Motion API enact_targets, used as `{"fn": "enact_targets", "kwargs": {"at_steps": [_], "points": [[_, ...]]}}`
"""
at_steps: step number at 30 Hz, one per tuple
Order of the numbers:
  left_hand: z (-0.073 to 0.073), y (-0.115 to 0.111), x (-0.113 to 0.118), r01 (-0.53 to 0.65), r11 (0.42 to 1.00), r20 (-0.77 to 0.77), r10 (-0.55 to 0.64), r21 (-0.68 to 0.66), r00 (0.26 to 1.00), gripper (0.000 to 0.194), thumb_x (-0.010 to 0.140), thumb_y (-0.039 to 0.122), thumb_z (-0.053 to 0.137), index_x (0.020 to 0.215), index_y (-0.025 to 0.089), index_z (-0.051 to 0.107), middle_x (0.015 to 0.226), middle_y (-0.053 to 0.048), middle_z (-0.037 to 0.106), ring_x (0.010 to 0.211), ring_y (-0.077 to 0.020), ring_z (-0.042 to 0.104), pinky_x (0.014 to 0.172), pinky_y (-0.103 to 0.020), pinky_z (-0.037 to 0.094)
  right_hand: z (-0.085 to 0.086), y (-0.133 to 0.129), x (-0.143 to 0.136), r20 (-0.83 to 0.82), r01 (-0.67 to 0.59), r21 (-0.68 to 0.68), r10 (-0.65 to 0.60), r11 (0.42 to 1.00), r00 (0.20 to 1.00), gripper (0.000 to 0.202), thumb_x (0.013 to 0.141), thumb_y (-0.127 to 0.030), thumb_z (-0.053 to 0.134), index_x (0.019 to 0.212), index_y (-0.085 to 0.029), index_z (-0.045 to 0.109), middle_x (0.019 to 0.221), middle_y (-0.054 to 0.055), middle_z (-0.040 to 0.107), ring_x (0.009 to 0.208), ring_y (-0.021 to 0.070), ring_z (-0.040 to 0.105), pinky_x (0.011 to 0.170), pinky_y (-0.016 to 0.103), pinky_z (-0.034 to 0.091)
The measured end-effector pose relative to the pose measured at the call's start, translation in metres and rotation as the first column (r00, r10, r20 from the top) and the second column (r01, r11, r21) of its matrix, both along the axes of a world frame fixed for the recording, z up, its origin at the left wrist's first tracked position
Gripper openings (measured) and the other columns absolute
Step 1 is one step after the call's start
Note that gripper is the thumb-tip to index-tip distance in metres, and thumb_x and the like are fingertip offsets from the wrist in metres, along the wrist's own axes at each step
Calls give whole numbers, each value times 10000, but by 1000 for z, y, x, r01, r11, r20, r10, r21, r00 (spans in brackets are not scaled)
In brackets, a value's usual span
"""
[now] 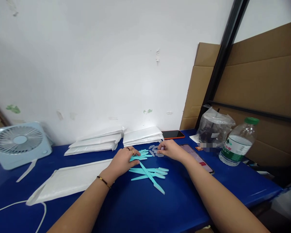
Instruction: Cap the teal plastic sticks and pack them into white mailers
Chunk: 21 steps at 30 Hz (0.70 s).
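With left fingers (135, 152) and right fingers (163, 145) by slim turquoise plastic sticks (147, 174), likely light, stiff, pinchable mid-length; unclear if clamped.

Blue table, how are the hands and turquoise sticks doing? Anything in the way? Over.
Left hand at turquoise sticks, right hand at clear pieces; grips unclear. Some sticks lie crossed. Phone beside right forearm, seemingly not blocking.

Left hand (122, 161) at a heap of turquoise sticks (142, 158), right hand (172, 149) at small clear pieces (152, 152).
More sticks (150, 176) lie crossed nearer me on the blue surface (174, 207); white envelopes (72, 178) spread leftward, past them a fan (20, 152), and rightward a phone (200, 160) and a bottle (236, 145).
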<state>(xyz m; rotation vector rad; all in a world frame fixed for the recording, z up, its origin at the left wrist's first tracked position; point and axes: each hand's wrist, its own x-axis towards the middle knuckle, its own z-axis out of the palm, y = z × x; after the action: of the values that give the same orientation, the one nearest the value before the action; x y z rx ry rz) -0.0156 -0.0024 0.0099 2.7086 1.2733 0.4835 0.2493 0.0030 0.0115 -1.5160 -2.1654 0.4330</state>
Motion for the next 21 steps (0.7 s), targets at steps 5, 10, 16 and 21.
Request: {"fn": "enact_targets", "kwargs": {"at_steps": [5,10,16,21], "points": [[-1,-8,9,130,990,-43,-132,-52,990,150,774,379,592,817,254,664,932,-8,594,905,-176,525,774,-279,375,9,-11,-3,-60,-198,-117,193,973,979,329,769,-440,556,776,-144,701,683,40,649,597,133,539,527,213,357],[4,-4,3,16,997,51,-12,-72,999,193,798,378,542,775,225,657,904,-10,604,872,-164,527,760,-260,386,12,-20,-5,-130,-373,-381,350,846,928,406,717,-530,593,780,-139,682,662,38,639,528,115,515,486,206,373],[9,3,-7,-91,996,12,91,-8,996,176,782,363,549,751,240,671,899,-2,626,897,-190,522,791,-301,373,5,-11,-2,-74,-280,-220,270,934,960,346,774,-459,555,741,-137,675,619,41,636,532,122,537,511,207,375],[7,10,-21,-213,977,4,213,10,977,234,729,410,598,895,252,648,981,-18,616,910,-214,536,759,-321,384,8,-3,10,-43,-107,-49,105,993,994,325,752,-434,584,858,-144,686,720,56,656,650,153,568,582,226,388]]}}
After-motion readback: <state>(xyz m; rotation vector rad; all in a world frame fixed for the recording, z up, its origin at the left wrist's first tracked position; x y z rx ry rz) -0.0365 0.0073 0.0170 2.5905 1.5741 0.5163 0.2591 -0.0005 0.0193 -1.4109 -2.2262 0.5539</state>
